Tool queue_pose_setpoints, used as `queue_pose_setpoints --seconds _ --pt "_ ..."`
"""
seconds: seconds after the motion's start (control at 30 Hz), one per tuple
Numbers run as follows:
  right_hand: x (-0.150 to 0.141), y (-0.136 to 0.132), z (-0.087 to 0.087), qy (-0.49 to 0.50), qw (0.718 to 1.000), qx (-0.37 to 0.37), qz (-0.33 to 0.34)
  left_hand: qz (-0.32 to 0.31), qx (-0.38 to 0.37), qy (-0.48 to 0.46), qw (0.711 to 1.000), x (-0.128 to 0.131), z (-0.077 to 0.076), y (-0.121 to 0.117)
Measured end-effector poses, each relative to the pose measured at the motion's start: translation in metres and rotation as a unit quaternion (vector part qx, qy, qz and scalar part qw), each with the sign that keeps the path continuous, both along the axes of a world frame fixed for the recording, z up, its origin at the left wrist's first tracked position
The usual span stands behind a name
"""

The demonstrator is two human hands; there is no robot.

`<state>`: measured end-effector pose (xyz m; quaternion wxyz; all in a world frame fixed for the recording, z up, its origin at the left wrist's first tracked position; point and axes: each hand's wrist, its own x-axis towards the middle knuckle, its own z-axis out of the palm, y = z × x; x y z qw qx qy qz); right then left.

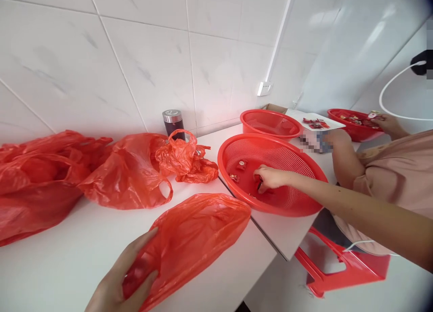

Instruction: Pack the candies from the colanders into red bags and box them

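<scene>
My left hand (pixel 126 273) grips the near edge of a red plastic bag (pixel 203 226), thumb and fingers on either side of the film. The bag lies on the white table with its mouth spread open. Reaching into a red perforated plastic basket (pixel 233 145), my right hand (pixel 270 177) has its fingers pinched low near the bottom. A small dark bit shows at the fingertips, too hidden to name. Small red wrapped packets lie in the basket, one packet (pixel 241 165) behind my fingers and another packet (pixel 234 178) to their left.
Red plastic bags (pixel 125 172) and a knotted bag (pixel 186 160) lie at left, before a dark tumbler (pixel 173 122). A second basket (pixel 270 122) and a white tray (pixel 314 121) with packets stand behind. At right, a co-worker's hand (pixel 389 122) holds a packet over another basket (pixel 358 129). A red stool (pixel 358 271) stands below.
</scene>
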<state>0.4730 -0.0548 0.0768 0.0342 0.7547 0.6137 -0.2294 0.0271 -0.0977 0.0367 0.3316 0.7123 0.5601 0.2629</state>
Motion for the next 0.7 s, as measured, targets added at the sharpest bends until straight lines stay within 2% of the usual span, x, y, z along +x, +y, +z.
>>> queue_pose_setpoints --seconds 0.07,0.13,0.2,0.27,0.3,0.37,0.47,0.53,0.6,0.7 --pt "-0.009 0.0 0.02 0.004 0.999 0.041 -0.015 0.005 -0.012 -0.019 1.0 0.004 0.006 -0.003" --pt "-0.031 -0.007 0.048 0.039 0.992 0.116 -0.032 0.008 -0.03 -0.047 0.998 0.008 0.013 -0.005" --pt "-0.067 -0.019 0.076 0.153 0.967 0.2 -0.029 0.015 -0.061 -0.074 0.995 0.012 0.019 -0.007" --pt "-0.11 -0.032 0.089 0.266 0.949 0.165 0.032 0.026 -0.103 -0.106 0.989 0.015 0.025 -0.01" --pt "-0.133 -0.037 0.087 0.309 0.939 0.129 0.074 0.031 -0.123 -0.123 0.984 0.016 0.028 -0.012" --pt "-0.172 -0.042 0.07 0.317 0.934 0.092 0.134 0.037 -0.153 -0.158 0.975 0.017 0.032 -0.015" --pt "-0.207 -0.038 0.028 0.218 0.957 0.092 0.168 0.042 -0.168 -0.194 0.966 0.016 0.033 -0.02" --pt "-0.213 -0.033 0.012 0.161 0.966 0.09 0.183 0.045 -0.168 -0.202 0.964 0.014 0.032 -0.021" --pt "-0.209 -0.029 0.013 0.155 0.962 0.117 0.191 0.053 -0.166 -0.205 0.963 0.01 0.03 -0.021" --pt "-0.188 -0.018 0.036 0.189 0.948 0.189 0.175 0.072 -0.164 -0.214 0.96 0.007 0.028 -0.02"
